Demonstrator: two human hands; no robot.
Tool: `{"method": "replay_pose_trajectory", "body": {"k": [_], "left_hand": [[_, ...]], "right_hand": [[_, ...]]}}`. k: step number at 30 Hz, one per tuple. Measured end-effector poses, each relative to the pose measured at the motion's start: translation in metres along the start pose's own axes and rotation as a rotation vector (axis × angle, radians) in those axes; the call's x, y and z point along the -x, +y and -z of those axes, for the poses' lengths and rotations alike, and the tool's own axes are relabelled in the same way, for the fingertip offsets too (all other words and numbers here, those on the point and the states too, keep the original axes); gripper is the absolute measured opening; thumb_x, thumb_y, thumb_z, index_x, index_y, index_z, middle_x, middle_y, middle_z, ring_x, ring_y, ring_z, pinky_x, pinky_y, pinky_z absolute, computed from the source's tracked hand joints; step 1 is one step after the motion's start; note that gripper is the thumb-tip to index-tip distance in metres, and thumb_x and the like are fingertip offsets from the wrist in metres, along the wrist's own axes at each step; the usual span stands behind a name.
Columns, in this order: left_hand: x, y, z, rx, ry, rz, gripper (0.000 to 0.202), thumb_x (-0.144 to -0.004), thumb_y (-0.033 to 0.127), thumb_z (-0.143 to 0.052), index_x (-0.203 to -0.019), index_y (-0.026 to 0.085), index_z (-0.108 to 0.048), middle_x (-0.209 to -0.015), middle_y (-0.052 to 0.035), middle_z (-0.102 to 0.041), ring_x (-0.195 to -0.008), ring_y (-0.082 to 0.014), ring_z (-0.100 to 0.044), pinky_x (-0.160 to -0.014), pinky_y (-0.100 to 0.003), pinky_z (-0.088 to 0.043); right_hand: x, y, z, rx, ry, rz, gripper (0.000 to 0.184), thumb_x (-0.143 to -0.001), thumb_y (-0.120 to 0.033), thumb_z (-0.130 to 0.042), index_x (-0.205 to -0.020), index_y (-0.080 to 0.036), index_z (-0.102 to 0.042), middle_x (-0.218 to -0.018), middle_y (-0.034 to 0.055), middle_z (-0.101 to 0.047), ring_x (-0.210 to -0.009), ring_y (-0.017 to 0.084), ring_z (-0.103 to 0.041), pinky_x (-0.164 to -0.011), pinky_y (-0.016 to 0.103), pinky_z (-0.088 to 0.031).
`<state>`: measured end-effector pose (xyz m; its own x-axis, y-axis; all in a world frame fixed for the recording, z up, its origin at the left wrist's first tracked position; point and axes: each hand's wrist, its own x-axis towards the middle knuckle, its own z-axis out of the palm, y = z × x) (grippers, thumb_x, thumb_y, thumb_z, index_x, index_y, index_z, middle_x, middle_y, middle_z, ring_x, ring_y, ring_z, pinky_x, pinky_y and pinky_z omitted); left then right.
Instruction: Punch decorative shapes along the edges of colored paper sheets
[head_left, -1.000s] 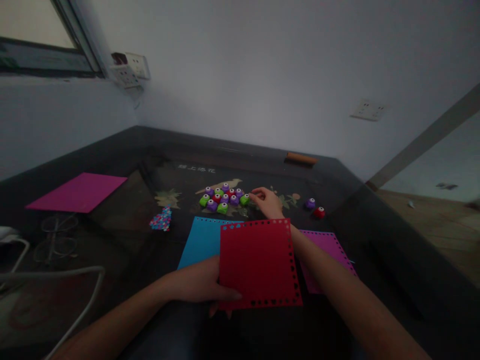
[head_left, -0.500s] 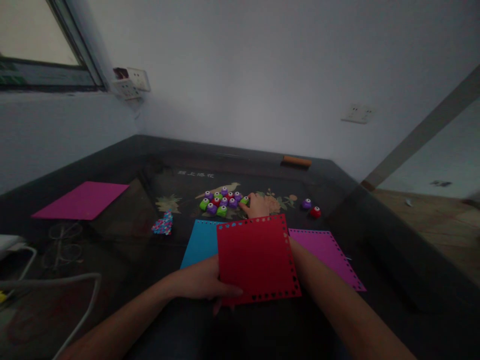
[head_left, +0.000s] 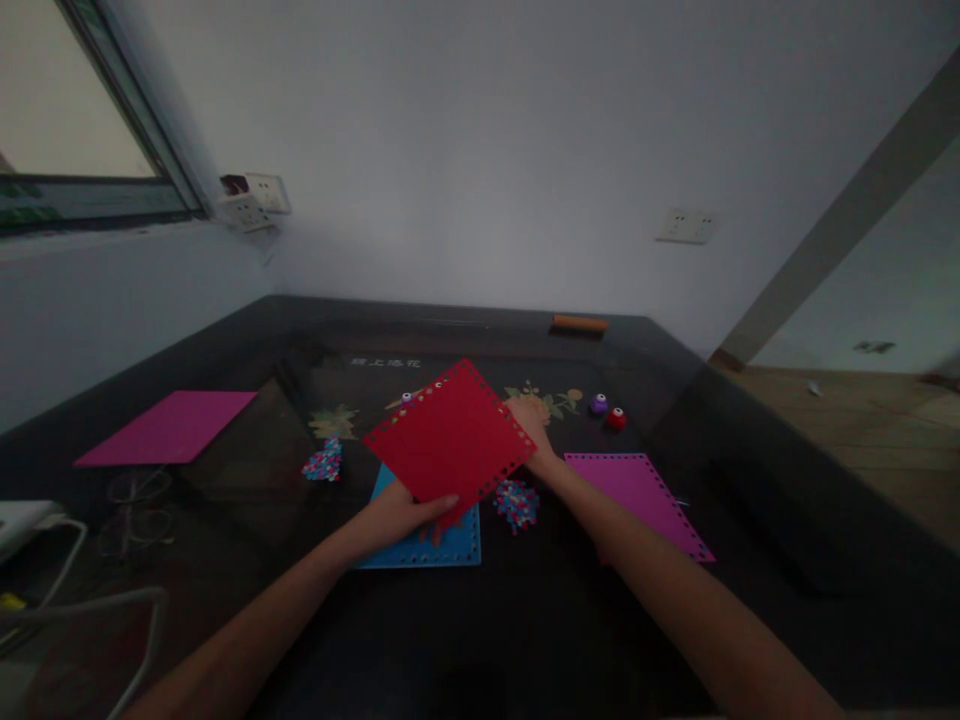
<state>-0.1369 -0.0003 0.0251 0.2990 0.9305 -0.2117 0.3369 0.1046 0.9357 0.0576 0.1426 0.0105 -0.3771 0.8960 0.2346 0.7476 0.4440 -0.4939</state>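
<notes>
My left hand (head_left: 405,515) grips the lower corner of a red square sheet (head_left: 454,440) with punched holes along its edges, thumb on top. The sheet is tilted like a diamond above the table. Beyond its right corner is my right hand (head_left: 531,418); its fingers are partly hidden, so I cannot tell whether they hold anything. Behind the red sheet, a purple round piece with an eye-like top (head_left: 407,399) peeks out among others mostly covered. Under my left hand lies a blue hole-edged sheet (head_left: 442,550). A pile of small colourful bits (head_left: 516,505) sits below my right wrist.
On the right lies a magenta hole-edged sheet (head_left: 626,490), partly under my right forearm. A purple piece (head_left: 598,404) and a red piece (head_left: 616,419) stand beyond it. Another colourful pile (head_left: 324,462) and a pink sheet (head_left: 169,428) are left. An orange-brown stick (head_left: 579,324) lies far back.
The red sheet has turned into a diamond and moved up and left, covering most of the eye-topped pieces. The colourful pile by my right wrist has come into view.
</notes>
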Motion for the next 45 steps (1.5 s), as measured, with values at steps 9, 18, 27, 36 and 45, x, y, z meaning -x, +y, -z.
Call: {"method": "replay_pose_trajectory", "body": {"k": [9, 18, 27, 36, 45], "left_hand": [[-0.011, -0.008, 0.004, -0.016, 0.162, 0.01, 0.042, -0.083, 0.05, -0.053, -0.077, 0.011, -0.067, -0.054, -0.0007, -0.057, -0.045, -0.0097, -0.042, -0.046, -0.022, -0.033], [-0.032, 0.035, -0.037, 0.052, 0.226, -0.047, 0.031, -0.081, 0.042, -0.054, -0.067, 0.016, -0.062, -0.048, 0.0005, -0.055, -0.046, -0.0123, -0.044, -0.047, -0.024, -0.034], [-0.022, 0.036, -0.06, 0.091, 0.318, 0.091, 0.035, -0.08, 0.044, -0.053, -0.055, 0.02, -0.058, -0.051, -0.0021, -0.064, -0.05, -0.0163, -0.056, -0.055, -0.027, -0.046], [-0.017, 0.045, -0.062, 0.006, 0.268, 0.15, 0.03, -0.078, 0.04, -0.051, -0.056, 0.022, -0.061, -0.054, -0.0015, -0.068, -0.053, -0.0181, -0.063, -0.056, -0.027, -0.052], [-0.014, 0.041, -0.062, -0.134, 0.313, 0.15, 0.028, -0.076, 0.039, -0.054, -0.058, 0.021, -0.064, -0.057, -0.0022, -0.07, -0.056, -0.0183, -0.065, -0.064, -0.028, -0.052]], "right_hand": [[0.054, 0.022, 0.03, -0.56, 0.01, -0.131, 0.022, -0.081, -0.029, -0.059, -0.099, -0.018, -0.054, -0.095, 0.008, -0.066, -0.082, 0.021, -0.067, -0.074, 0.037, -0.053], [0.102, 0.009, 0.064, -1.411, -0.065, -0.49, 0.04, -0.06, -0.024, -0.083, -0.097, -0.024, -0.066, -0.09, -0.0009, -0.067, -0.076, 0.016, -0.07, -0.072, 0.029, -0.056], [0.116, 0.005, 0.057, -1.514, -0.065, -0.564, 0.034, -0.07, -0.031, -0.077, -0.103, -0.025, -0.07, -0.093, 0.0028, -0.071, -0.079, 0.014, -0.067, -0.072, 0.029, -0.055], [0.122, -0.007, 0.052, -1.479, -0.169, -0.578, 0.039, -0.068, -0.028, -0.079, -0.105, -0.026, -0.066, -0.086, -0.0001, -0.067, -0.074, 0.012, -0.06, -0.063, 0.025, -0.047], [0.124, -0.012, 0.051, -1.5, -0.236, -0.61, 0.03, -0.065, -0.025, -0.08, -0.092, -0.021, -0.067, -0.087, 0.0006, -0.067, -0.074, 0.011, -0.058, -0.061, 0.022, -0.045]]}}
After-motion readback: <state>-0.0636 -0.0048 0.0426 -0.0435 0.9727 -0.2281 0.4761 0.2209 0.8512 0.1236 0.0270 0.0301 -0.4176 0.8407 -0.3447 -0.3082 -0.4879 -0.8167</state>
